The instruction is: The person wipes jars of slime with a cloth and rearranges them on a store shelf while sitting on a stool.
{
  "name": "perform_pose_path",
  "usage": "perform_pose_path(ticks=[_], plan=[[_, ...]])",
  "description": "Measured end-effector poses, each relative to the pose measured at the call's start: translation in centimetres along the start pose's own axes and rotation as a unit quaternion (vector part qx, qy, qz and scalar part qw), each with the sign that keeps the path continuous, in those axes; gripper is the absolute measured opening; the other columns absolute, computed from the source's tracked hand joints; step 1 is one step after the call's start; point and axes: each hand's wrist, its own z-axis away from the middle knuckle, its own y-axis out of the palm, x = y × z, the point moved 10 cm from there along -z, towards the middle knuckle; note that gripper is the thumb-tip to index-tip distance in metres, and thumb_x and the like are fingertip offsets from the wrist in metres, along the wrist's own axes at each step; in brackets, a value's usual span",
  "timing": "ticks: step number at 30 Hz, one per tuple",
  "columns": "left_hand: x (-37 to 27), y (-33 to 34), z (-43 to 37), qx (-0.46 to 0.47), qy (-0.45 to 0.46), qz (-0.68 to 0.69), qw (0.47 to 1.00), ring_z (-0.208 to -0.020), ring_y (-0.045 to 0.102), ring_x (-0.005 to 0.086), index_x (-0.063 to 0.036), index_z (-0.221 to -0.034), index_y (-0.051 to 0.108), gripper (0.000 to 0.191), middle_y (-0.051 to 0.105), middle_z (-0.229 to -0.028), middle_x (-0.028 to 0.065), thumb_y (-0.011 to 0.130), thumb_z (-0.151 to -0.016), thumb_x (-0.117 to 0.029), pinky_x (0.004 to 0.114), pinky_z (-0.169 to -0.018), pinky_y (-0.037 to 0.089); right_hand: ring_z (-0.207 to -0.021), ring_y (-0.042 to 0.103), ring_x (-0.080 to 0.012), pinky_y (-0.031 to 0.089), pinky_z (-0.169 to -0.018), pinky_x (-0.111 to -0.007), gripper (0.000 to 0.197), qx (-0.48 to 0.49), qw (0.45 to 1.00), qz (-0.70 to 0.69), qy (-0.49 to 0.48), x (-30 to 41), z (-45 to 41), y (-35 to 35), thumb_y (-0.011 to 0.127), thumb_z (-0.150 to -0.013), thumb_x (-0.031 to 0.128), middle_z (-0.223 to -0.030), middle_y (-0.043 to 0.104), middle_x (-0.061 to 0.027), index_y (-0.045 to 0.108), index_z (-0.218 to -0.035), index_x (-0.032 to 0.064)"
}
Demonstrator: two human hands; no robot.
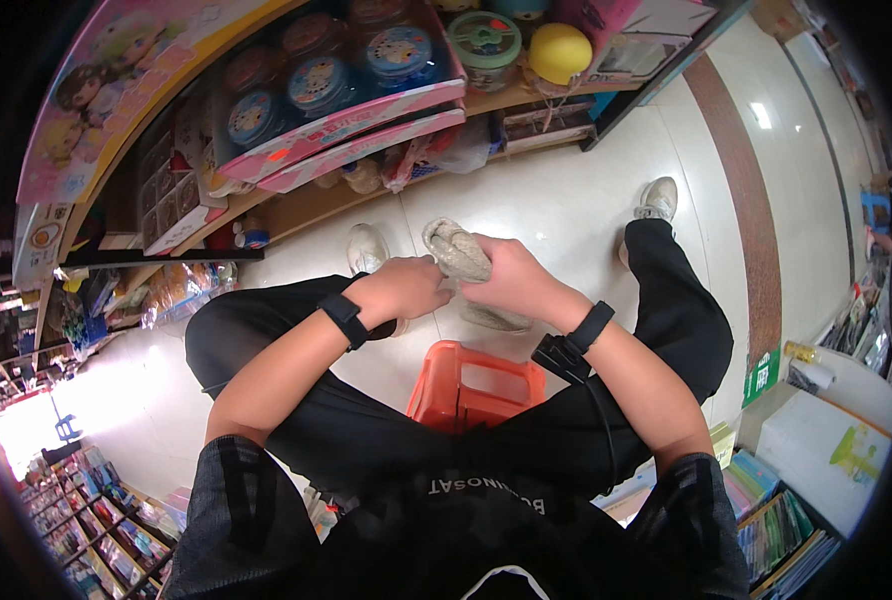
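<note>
My right hand (507,276) grips a folded, greyish-beige cloth (457,250), its thumb and fingers closed on the cloth's right part. The cloth's rounded end points up and left over the tiled floor. Close to its left lower edge is my left hand (413,286), fingers curled; whether it holds part of the cloth cannot be told. Below the hands, a second greyish cloth-like thing (494,318) lies on the floor, partly hidden by my right hand. An orange plastic stool (461,386) is between my legs, partly covered by my trousers.
A wooden shelf (318,214) ahead holds pink-edged boxes (363,124) of blue-lidded jars, a green-lidded jar (485,41) and a yellow ball-like thing (560,54). My shoes (657,199) rest on the floor. Books (780,525) and a white box (821,457) stand at the lower right.
</note>
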Motion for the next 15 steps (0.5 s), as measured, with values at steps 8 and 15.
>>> perform_pose_path(ticks=[8,15], plan=[[1.4,0.2,-0.9,-0.031,0.005,0.026,0.999,-0.100,0.059,0.0392,0.0034,-0.109,0.059,0.045,0.062,-0.108,0.0255,0.048,-0.090,-0.036,0.045,-0.087,0.047,-0.090,0.063,-0.0313,0.048,-0.081,-0.034,0.040,-0.105,0.993,-0.004,0.045,-3.0,-0.6,-1.7,0.056,-0.069,-0.006,-0.093,0.064,-0.0165,0.054,-0.108,0.0026],[5.4,-1.0,-2.9,-0.115,-0.066,0.005,0.991,-0.105,0.057,0.0414,-0.0008,-0.131,0.044,0.057,0.057,-0.117,0.0248,0.054,-0.087,-0.036,0.046,-0.091,0.046,-0.100,0.062,-0.0349,0.048,-0.086,-0.035,0.042,-0.147,0.987,-0.048,0.033,-4.6,-0.7,-2.3,0.051,-0.073,-0.009,-0.100,0.065,-0.0220,0.055,-0.113,0.0021]])
